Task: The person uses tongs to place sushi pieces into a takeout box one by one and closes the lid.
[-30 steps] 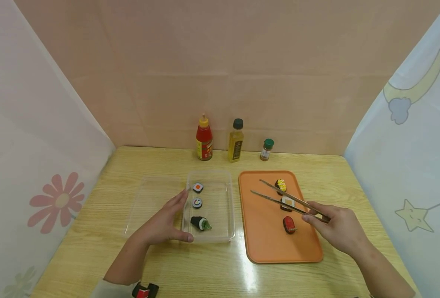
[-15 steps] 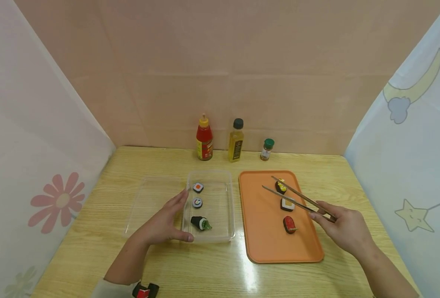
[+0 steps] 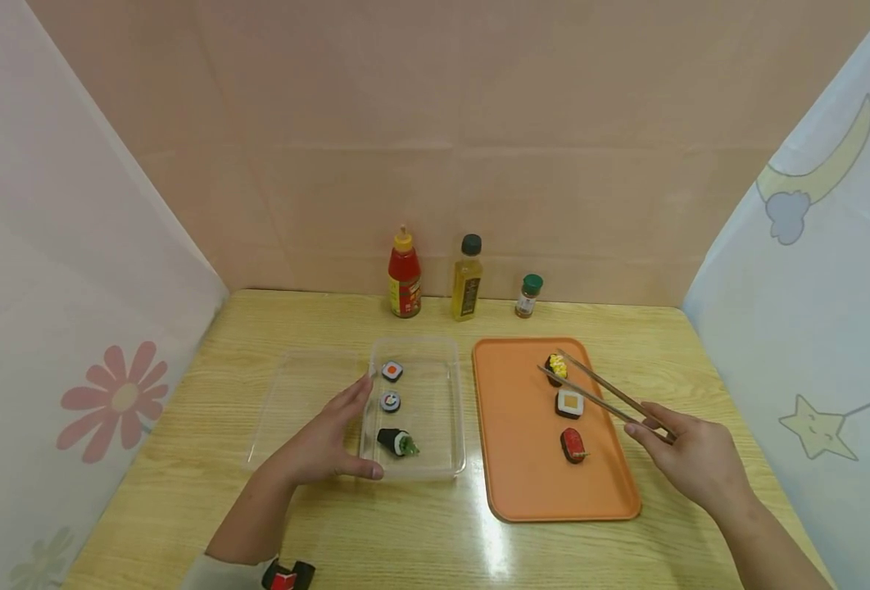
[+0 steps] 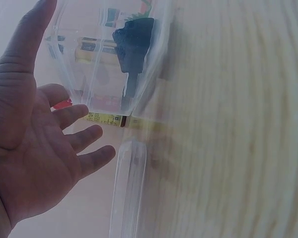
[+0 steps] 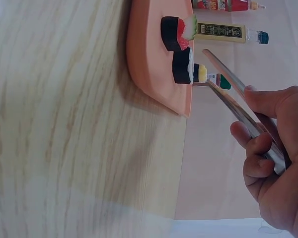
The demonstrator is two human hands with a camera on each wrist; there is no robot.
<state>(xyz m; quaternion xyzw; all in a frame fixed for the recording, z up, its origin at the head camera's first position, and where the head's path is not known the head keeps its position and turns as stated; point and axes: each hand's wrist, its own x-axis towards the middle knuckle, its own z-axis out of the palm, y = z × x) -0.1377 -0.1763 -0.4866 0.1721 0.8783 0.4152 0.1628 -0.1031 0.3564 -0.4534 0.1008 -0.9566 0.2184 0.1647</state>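
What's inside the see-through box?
Three sushi rolls sit in a row inside the clear box: one with an orange middle, one with a pale middle, and one with green sticking out. The left hand rests against its side, covering nothing inside.

I count: 6 toy sushi pieces (image 3: 569, 403) | 3 bottles (image 3: 468, 279) | 1 orange plastic tray (image 3: 523, 459) | 1 clear plastic box (image 3: 450, 410) | 1 pair metal tongs (image 3: 597, 392)

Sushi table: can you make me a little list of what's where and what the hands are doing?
left hand: open, resting against the clear box
clear box: three sushi rolls
right hand: holds metal tongs
tongs' tips: either side of the yellow-topped sushi
orange tray: three sushi pieces
back of table: ketchup bottle, oil bottle, spice jar
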